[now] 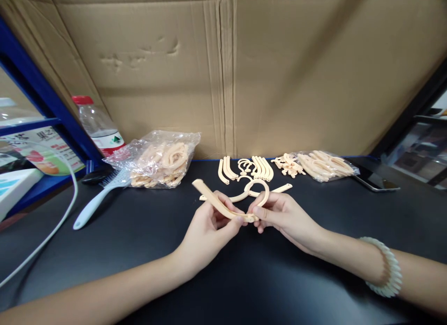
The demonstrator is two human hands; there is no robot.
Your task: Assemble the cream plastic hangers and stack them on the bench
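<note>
My left hand [213, 220] grips a curved beige hanger arm [214, 200], its free end pointing up and left. Between the fingers of my right hand [279, 215] is a beige hanger hook [267, 190], its loop rising above the thumb. The arm and the hook meet between my two hands; whether they are joined I cannot tell. Just behind them on the table lies a hanger with spread arms [282, 188], partly hidden by my hands. Farther back are several loose hanger arms [262, 168], loose hooks [245, 165] and a heap of small beige pieces [288, 164].
On the black table [223, 278] are a clear bag of beige parts [164, 159], another bag [324, 165], a phone [377, 177], a light blue hairbrush [101, 201] and a red-capped bottle [99, 127]. A white cable [66, 218] runs down the left. Cardboard [314, 73] walls the back.
</note>
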